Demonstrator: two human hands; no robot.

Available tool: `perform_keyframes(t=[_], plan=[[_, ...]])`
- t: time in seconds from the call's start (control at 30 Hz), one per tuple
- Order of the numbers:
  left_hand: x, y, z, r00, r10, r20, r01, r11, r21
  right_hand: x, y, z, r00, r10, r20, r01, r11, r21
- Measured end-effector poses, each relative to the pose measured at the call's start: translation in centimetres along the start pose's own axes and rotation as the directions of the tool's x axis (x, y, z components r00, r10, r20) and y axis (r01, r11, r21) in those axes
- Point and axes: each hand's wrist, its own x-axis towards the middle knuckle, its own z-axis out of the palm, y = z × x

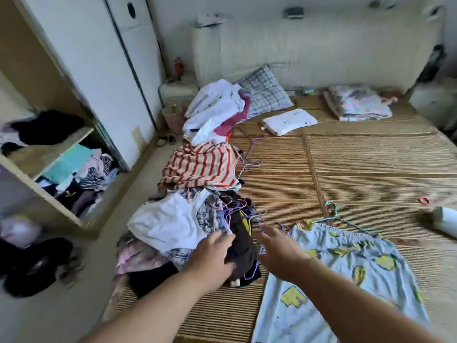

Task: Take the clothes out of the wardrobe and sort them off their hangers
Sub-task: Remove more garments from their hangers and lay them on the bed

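Left hand (212, 256): yours lies on the dark garment (243, 253); grip blurred, cannot tell.
Right hand (279, 251): fingers spread, blurred.
Hangers (237, 211): tangled, half buried.

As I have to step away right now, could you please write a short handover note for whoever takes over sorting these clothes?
Left hand: fingers straight, resting on the dark garment in the near pile.
Right hand: open, empty, beside it.
Blue printed garment lies flat on the bed mat, a hanger at its top edge; striped garment and white heap lie further up.
Done: many clothes are out on the mat.
Left: pile's tangled hangers to strip; more clothes lie in the wardrobe.
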Motion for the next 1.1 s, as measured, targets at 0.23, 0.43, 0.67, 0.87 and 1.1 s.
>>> perform_keyframes(t=[0.23, 0.43, 0.67, 0.87, 1.1], plan=[[-6.9, -15.4, -6.7, 0.998, -0.032, -0.061, 0.034, 0.999, 0.043, 0.8, -15.0, 5.9, 0.997, 0.075, -0.020, -0.072, 0.989, 0.126], [-6.9, -20.4, -9.4, 0.998, -0.012, -0.058, 0.010, 1.000, -0.025, 2.7, -19.1, 7.7, 0.981, 0.194, 0.008, -0.190, 0.950, 0.247], [-1.5, -22.5, -8.4, 0.999, 0.013, -0.038, -0.013, 1.000, -0.002, 7.7, -17.2, 10.1, 0.925, 0.379, 0.030, -0.351, 0.819, 0.454], [5.6, -26.1, -6.1, 0.996, -0.023, 0.081, 0.023, 1.000, 0.005, 15.1, -13.2, 13.3, 0.866, 0.487, 0.112, -0.445, 0.651, 0.615], [15.7, -29.4, -2.8, 0.976, -0.058, 0.212, 0.057, 0.998, 0.009, 24.4, -8.3, 16.8, 0.815, 0.539, 0.212, -0.562, 0.647, 0.516]])
